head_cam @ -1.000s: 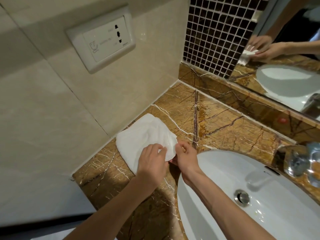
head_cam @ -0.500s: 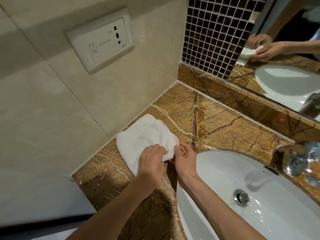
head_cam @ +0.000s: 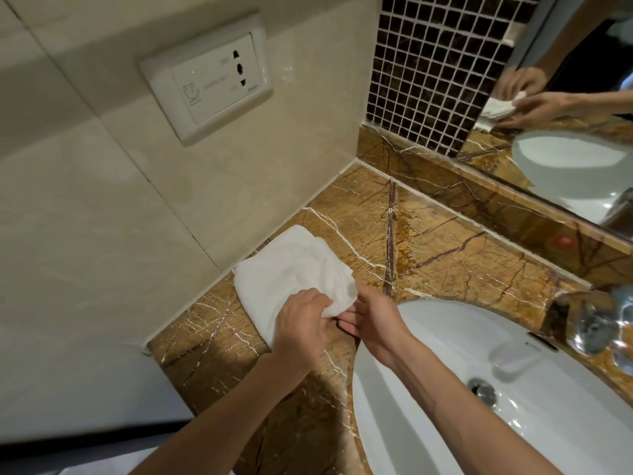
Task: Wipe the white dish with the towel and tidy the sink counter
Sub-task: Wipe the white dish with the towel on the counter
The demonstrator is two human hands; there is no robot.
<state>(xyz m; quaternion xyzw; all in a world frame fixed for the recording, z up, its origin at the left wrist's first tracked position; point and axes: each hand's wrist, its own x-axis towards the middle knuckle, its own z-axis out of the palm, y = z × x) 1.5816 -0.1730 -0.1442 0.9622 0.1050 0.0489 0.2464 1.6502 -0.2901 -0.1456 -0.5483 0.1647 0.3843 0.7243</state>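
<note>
A folded white towel lies on the brown marble counter, against the left wall. My left hand is closed on the towel's near right corner and has bunched and raised it a little. My right hand meets that same corner from the right, thumb on top and fingers stretched out beneath it. No white dish is in view.
The white sink basin with its drain sits just right of my hands. A chrome faucet stands at the far right. A wall socket is on the left wall. A mirror runs along the back.
My left hand has gathered the towel's near right corner and lifted it slightly. My right hand's fingers have slid under that corner.
</note>
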